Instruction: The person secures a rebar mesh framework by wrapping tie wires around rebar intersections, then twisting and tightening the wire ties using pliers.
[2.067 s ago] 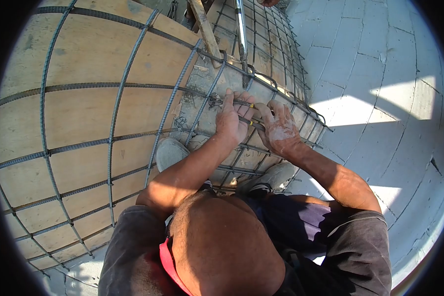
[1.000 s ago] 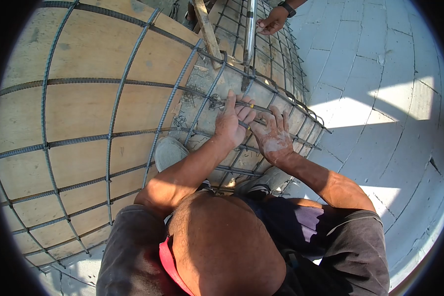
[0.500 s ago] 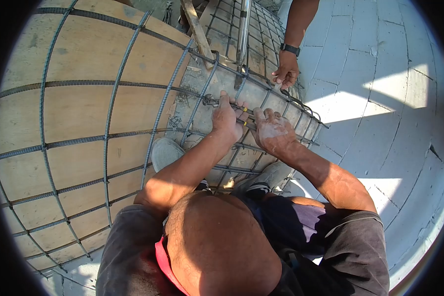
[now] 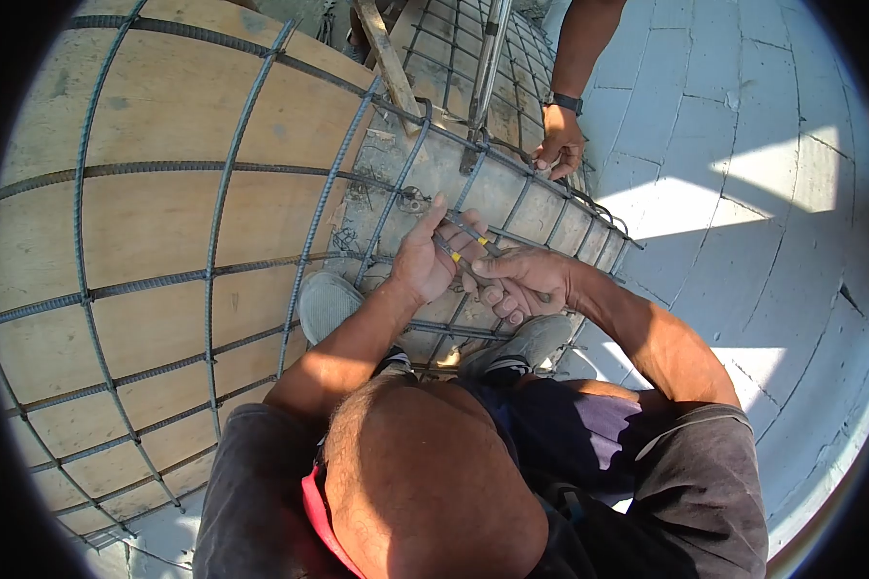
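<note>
A pair of pliers [image 4: 456, 257] with dark handles and yellow bands lies between my two hands, above the steel rebar grid. My right hand [image 4: 531, 278] is wrapped round one end of it, fingers curled and turned upward. Against the other end rests my left hand [image 4: 425, 257], palm up, thumb raised and fingers partly curled behind the handles. The pliers' jaws are not clearly visible. Just beyond my left thumb, a small coil of wire [image 4: 412, 200] sits by a rebar crossing.
Plywood panels [image 4: 164, 222] lie under the rebar grid [image 4: 210, 274] on the left. Another person's hand [image 4: 558, 145], with a wristwatch, touches the grid's far edge. A metal bar [image 4: 483, 87] and a wooden strip [image 4: 388, 63] stand ahead. Pale block surface [image 4: 686, 232] is on the right.
My right hand has rolled over so its fingers face up, and moved slightly nearer. My left hand and the pliers have also drawn back toward me, away from the wire coil.
</note>
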{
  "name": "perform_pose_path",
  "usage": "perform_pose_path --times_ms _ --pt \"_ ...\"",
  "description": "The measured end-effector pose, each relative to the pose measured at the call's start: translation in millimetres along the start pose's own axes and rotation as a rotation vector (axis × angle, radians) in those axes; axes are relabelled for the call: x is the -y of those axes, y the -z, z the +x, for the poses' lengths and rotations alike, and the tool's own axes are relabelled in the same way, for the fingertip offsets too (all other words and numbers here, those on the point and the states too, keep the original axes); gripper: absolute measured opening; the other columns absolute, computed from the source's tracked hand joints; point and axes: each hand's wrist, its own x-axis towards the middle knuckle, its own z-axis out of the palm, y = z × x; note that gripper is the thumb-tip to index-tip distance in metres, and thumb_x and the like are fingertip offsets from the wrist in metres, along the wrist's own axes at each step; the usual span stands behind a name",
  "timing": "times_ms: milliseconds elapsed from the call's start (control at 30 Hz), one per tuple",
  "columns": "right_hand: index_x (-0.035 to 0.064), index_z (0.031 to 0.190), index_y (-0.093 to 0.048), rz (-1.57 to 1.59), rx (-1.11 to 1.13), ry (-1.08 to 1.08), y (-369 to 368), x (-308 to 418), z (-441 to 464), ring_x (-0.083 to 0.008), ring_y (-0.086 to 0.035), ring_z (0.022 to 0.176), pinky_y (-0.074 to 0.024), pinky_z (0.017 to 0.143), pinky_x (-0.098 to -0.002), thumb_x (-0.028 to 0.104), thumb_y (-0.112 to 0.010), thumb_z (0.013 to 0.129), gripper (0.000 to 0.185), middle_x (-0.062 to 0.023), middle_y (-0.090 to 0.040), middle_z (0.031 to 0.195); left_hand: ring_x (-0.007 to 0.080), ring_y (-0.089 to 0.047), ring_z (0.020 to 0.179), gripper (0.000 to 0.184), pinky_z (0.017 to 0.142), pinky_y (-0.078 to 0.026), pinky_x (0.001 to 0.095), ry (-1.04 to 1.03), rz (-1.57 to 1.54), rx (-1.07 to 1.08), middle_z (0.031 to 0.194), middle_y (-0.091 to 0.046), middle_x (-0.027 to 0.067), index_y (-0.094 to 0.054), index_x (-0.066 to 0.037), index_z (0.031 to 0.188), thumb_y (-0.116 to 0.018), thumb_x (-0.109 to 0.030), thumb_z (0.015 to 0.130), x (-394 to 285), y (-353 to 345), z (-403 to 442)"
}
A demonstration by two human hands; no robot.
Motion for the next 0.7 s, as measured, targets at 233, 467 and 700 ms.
perform_pose_path --times_ms 233,467,700 --pt "0.0022 0.117 -0.062 -0.366 -0.19 0.018 -17.9 22.9 -19.2 -0.0147 -0.061 0.064 -0.0554 0.058 -0.0307 0.053 -0.064 0.094 0.055 -0.0006 -0.057 0.077 0.0304 -0.066 0.096 0.054 0.084 -0.057 0.0442 -0.022 0.01 -0.18 0.106 -0.065 0.0182 -0.054 0.0 0.111 -0.058 -0.052 0.097 3.4 -21.3 -4.2" --pt "0.0025 0.106 -0.062 -0.164 -0.242 0.073 -35.5 -4.2 2.1 -0.0156 -0.06 0.059 -0.0549 0.056 -0.0299 0.047 -0.061 0.098 0.045 -0.0011 -0.058 0.075 0.0296 -0.068 0.096 0.05 0.079 -0.059 0.0434 0.173 0.082 0.128 0.109 -0.066 0.016 -0.056 -0.002 0.114 -0.054 -0.05 0.1 -18.7 -1.0 -18.7" --pt "0.0085 0.098 -0.058 0.155 0.027 0.089 -26.1 -19.7 20.7 -0.0111 -0.052 0.055 -0.0479 0.05 -0.0291 0.047 -0.063 0.097 0.038 0.0026 -0.053 0.069 0.0261 -0.068 0.09 0.035 0.081 -0.058 0.0473 0.13 -0.076 0.058 0.097 -0.067 0.0093 -0.059 -0.008 0.107 -0.052 -0.042 0.103 -13.0 0.6 -16.6"
